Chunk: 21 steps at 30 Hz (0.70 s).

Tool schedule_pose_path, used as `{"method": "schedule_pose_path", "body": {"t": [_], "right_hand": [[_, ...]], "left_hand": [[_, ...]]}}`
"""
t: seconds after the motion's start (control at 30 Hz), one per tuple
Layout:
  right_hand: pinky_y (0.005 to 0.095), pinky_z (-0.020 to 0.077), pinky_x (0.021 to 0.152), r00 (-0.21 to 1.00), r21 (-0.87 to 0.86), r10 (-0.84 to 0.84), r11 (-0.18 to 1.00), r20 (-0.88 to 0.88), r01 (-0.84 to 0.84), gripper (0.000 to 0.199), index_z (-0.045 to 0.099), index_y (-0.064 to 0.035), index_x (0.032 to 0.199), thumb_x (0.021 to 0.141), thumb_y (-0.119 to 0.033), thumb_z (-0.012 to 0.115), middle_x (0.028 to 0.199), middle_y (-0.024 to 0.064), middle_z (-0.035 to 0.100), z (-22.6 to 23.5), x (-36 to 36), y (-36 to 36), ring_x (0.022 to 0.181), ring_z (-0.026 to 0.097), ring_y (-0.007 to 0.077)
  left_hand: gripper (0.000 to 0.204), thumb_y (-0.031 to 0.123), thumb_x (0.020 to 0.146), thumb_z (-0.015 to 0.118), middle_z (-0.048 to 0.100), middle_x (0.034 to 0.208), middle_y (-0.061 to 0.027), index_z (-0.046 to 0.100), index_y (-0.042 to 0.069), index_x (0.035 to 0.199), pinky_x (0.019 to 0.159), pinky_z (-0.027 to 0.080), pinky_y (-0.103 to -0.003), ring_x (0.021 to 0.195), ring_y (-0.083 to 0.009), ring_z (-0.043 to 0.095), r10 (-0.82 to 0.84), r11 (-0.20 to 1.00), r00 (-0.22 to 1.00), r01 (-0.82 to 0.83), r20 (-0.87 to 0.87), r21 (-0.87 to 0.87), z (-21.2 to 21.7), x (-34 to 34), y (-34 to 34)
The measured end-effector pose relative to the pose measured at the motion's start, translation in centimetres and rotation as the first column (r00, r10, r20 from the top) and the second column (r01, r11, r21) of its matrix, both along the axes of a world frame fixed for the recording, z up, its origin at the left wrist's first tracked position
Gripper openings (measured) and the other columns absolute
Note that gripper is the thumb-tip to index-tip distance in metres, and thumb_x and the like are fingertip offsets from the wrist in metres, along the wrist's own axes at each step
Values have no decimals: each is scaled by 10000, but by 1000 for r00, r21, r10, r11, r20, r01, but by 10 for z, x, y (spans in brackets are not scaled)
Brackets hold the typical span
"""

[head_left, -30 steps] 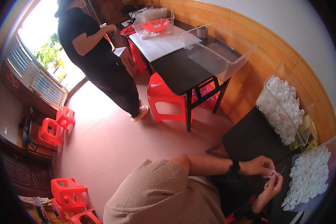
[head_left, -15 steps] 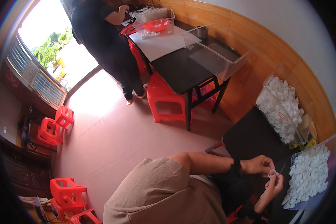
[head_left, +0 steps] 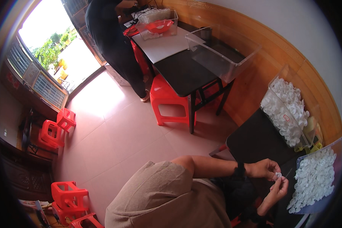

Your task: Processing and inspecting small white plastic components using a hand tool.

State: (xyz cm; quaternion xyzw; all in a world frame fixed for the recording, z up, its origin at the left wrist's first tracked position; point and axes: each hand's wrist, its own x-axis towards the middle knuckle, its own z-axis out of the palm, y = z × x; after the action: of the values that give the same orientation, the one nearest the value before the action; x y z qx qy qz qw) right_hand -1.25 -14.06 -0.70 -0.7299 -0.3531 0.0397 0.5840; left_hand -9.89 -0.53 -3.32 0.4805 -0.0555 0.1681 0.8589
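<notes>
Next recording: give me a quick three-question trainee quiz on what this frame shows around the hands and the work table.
1. True or false: the left hand and the right hand meet at one small white piece.
2. What fills the clear bin against the wooden wall?
A. red stools
B. small white pieces
C. nothing
3. What colour is the stool beside the far dark table?

Key:
1. True; both sets of fingers pinch it above the near dark table.
2. B.
3. Red.
</notes>
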Motion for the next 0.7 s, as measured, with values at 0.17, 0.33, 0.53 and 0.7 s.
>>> {"method": "schedule_pose_path", "body": {"t": [0.17,0.33,0.53,0.7], "right_hand": [[193,231,441,1000,-6,-4,1000,8,4,79,553,7,869,917,-54,535,679,-19,482,1,-1,1,510,324,17],[189,230,444,1000,19,-1,1000,-23,1,80,549,4,868,914,-60,537,678,-21,480,-2,1,1,511,324,15],[187,230,447,999,10,-19,1000,-33,20,87,548,2,871,914,-75,547,674,-22,477,1,-3,5,512,329,15],[188,232,445,999,18,-17,1000,-40,18,89,549,4,876,914,-76,547,677,-20,481,3,-5,6,514,331,15]], "left_hand": [[293,137,865,694,628,956,-17,575,-7,1091,729,504,-218,843,-76,588,-10,1000,1000,10,-11,-1,0,0,0],[288,139,873,682,628,977,-18,573,-3,1099,737,508,-222,858,-79,590,-6,1000,1000,6,-15,18,2,0,1],[291,119,884,659,625,990,-28,552,-7,1124,744,512,-230,862,-84,592,10,1000,1000,-10,-20,16,1,-1,2],[315,127,880,666,625,986,-32,540,-7,1136,741,514,-231,866,-88,593,8,1000,1000,-8,-20,1,0,0,1]]}}
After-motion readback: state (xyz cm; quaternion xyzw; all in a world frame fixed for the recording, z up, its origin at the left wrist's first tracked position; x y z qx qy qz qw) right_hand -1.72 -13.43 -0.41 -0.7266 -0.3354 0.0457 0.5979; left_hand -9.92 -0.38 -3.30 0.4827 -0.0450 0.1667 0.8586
